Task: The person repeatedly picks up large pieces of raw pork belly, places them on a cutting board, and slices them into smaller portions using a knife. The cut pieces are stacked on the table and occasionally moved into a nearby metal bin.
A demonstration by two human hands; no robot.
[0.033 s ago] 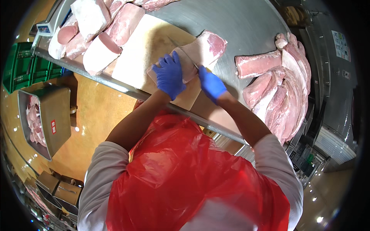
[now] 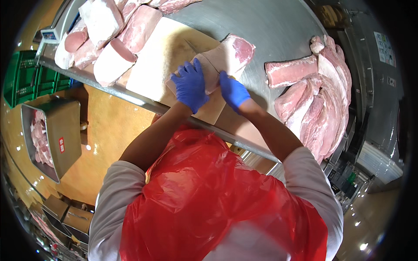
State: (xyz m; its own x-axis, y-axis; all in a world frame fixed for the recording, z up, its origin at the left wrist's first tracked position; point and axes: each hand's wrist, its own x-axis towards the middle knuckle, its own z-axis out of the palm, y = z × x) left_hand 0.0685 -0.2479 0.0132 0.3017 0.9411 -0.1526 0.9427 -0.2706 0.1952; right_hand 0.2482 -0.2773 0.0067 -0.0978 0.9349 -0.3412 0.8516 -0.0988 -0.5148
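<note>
Head view: a slab of pale pink meat (image 2: 230,53) lies slantwise near the right-hand end of a cream cutting board (image 2: 150,65), which sits on a metal worktop (image 2: 272,37). The left hand (image 2: 190,87), in a blue glove, rests on the slab's near left part, its grip unclenched and fingers spread over the surface. The right hand (image 2: 235,92), gloved alike, is at the slab's near edge, its grip curled round the handle end of a knife (image 2: 213,66); the fingers hide the handle, and the blade shows as a thin dark line across the meat. Left of the board, larger cuts (image 2: 115,48) are heaped; on the right lies a pile of long strips (image 2: 313,108). A red plastic apron (image 2: 204,174) covers the person's front.
</note>
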